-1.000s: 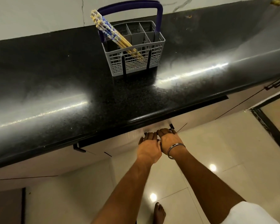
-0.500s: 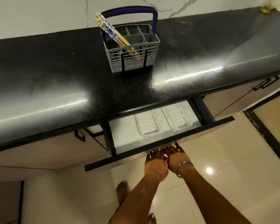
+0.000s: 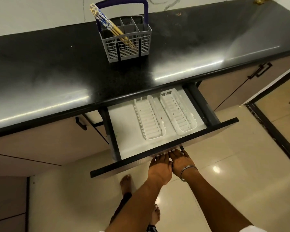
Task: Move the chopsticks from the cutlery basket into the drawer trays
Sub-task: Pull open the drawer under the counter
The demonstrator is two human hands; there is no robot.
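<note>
Drawer [image 3: 164,154] now drawn well out from under the surface [image 3: 57,77], where a second earlier shut. Left hand [image 3: 160,169] and right hand [image 3: 181,160] side by side at drawer front, fingers hooked under its edge; exact grip hidden. Two white trays [image 3: 151,118] exposed, bare. Chopsticks [image 3: 107,25] untouched, leaning in cutlery basket [image 3: 126,39] above. Access gained; transfer not begun.

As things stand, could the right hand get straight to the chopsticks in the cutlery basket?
Probably yes, once freed. The right hand is at the open drawer front beside the left hand. The chopsticks lean out of the basket top, with bare counter in front.
</note>
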